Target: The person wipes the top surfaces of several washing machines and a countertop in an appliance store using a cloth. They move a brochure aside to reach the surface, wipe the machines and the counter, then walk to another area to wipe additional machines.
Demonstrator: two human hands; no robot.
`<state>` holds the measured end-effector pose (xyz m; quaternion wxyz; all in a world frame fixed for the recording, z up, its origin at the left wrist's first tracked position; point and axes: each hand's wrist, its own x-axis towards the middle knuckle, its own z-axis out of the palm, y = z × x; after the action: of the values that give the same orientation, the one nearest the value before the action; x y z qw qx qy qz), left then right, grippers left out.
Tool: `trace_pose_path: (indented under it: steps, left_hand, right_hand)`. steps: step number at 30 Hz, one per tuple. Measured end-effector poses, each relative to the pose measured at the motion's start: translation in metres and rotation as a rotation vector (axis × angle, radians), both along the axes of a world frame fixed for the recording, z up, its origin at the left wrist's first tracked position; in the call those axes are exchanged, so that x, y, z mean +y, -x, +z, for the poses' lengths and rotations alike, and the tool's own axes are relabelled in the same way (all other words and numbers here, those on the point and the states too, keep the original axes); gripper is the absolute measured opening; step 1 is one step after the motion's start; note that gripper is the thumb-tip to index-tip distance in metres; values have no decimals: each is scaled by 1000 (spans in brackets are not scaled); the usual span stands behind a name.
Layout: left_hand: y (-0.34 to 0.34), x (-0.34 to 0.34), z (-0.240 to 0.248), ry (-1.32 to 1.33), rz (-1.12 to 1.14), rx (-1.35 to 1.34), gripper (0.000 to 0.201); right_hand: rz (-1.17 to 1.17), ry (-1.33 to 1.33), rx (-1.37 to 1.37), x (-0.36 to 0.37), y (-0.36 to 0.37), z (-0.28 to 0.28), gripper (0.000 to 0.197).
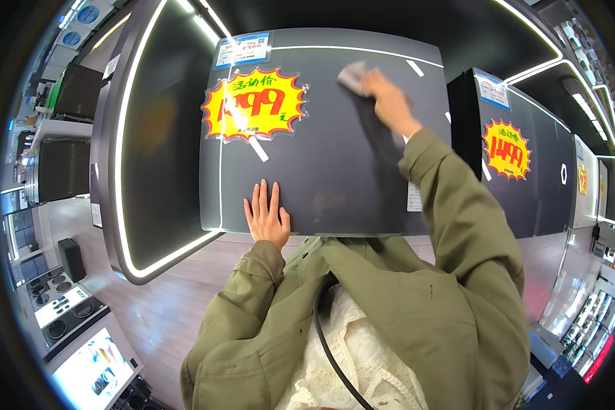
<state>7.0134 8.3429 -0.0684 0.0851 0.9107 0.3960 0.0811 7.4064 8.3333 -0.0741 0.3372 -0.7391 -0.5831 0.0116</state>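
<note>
A dark grey appliance top point(307, 178) with a glossy, reflecting surface lies before me. Near its front edge my left hand point(268, 213) rests flat, fingers spread, holding nothing. My right hand point(388, 99) reaches to the far right part of the top, its fingers closed on a pale, crumpled cloth point(353, 77) pressed to the surface. Motion blurs that hand and the cloth slightly. Left of the cloth is a yellow, red-edged starburst price sign point(254, 104). Behind that sign lies a blue and white label card point(243, 50).
To the left and right stand black display bays with glowing light strips point(121, 157). A second dark appliance point(526, 143) with its own starburst sign point(506, 149) is at the right. Cooktops point(60, 301) and a lit screen point(93, 369) stand at lower left, beside the wooden floor point(143, 301).
</note>
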Motion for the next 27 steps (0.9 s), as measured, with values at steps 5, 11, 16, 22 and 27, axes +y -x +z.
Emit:
trace_pose_path:
  steps: [5, 11, 16, 22, 27]
  left_hand:
    - [3, 1, -2, -38, -19, -38, 54]
    - [10, 4, -13, -65, -50, -15, 55]
    - [23, 9, -24, -33, -98, -38, 53]
    - [77, 24, -14, 166, -264, -77, 52]
    - [133, 38, -8, 158, -96, -30, 52]
  right_hand:
    - [101, 71, 30, -120, 149, 8, 48]
    - [-270, 114, -184, -135, 232, 7, 54]
    - [-726, 69, -120, -207, 174, 7, 61]
    - [-1052, 358, -140, -202, 186, -1, 64]
    - [-623, 189, -216, -58, 312, 14, 60]
